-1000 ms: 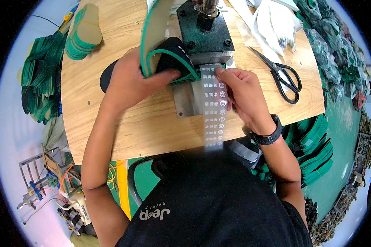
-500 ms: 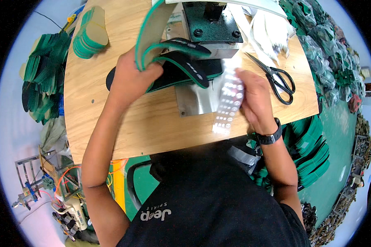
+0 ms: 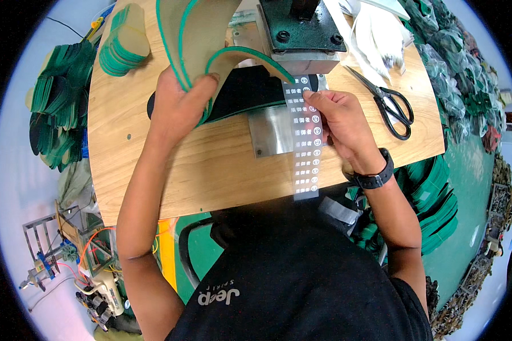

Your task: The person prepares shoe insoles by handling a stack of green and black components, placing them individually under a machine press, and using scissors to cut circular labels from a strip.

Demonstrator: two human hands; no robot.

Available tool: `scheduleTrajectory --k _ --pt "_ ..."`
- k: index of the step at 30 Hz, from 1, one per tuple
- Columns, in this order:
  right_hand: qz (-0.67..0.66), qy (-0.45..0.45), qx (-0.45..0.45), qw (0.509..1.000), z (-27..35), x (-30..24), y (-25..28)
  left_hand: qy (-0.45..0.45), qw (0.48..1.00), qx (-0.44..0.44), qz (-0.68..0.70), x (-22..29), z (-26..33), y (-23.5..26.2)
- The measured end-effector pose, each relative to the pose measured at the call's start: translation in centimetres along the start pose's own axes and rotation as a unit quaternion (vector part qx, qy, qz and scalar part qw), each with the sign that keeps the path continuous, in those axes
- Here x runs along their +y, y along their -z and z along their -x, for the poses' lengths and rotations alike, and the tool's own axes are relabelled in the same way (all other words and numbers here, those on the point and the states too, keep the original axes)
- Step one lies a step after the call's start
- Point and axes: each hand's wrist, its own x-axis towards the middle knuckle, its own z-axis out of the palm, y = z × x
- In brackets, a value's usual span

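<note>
My left hand [image 3: 182, 105] is closed around several insoles, its thumb on top, bending them back so their beige undersides [image 3: 202, 34] and green edges show. Beneath them a black insole [image 3: 244, 88] lies black side up, its right end over the metal plate [image 3: 271, 132] of a press. A clear transfer strip [image 3: 307, 139] with a row of white printed marks is pinched between the thumb and fingers of my right hand [image 3: 347, 122]. The strip's upper end lies over the black insole's right end, just below the press head [image 3: 301, 37]; its lower end hangs past the table's front edge.
Black-handled scissors [image 3: 395, 111] lie on the wooden table [image 3: 210, 182] right of my right hand. Behind them is a heap of white strips [image 3: 375, 40]. A stack of insoles [image 3: 124, 42] sits at the back left. More green insoles [image 3: 432, 199] are piled beyond the table's right side.
The strip has moved from beside the insole to over its right end. The upper insoles are bent further back, so their printed black tops no longer show.
</note>
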Motion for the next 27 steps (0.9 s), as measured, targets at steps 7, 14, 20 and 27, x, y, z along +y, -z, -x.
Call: scheduleTrajectory --k 7,14,20,27 --pt "0.003 -0.017 0.004 1.0 -0.3 0.1 0.0 -0.03 0.998 -0.052 -0.008 0.0 0.3 -0.8" --pt "-0.018 -0.004 -0.011 1.0 0.6 0.0 0.2 -0.111 0.962 -0.094 -0.233 1.3 0.1 -1.7" --pt "-0.03 0.083 0.039 0.995 1.7 1.1 0.4 -0.121 0.956 -0.081 -0.254 0.5 0.6 -1.1" --pt "-0.055 0.026 0.014 0.998 1.0 0.3 1.9 -0.019 0.999 -0.02 -0.041 0.3 -0.1 0.3"
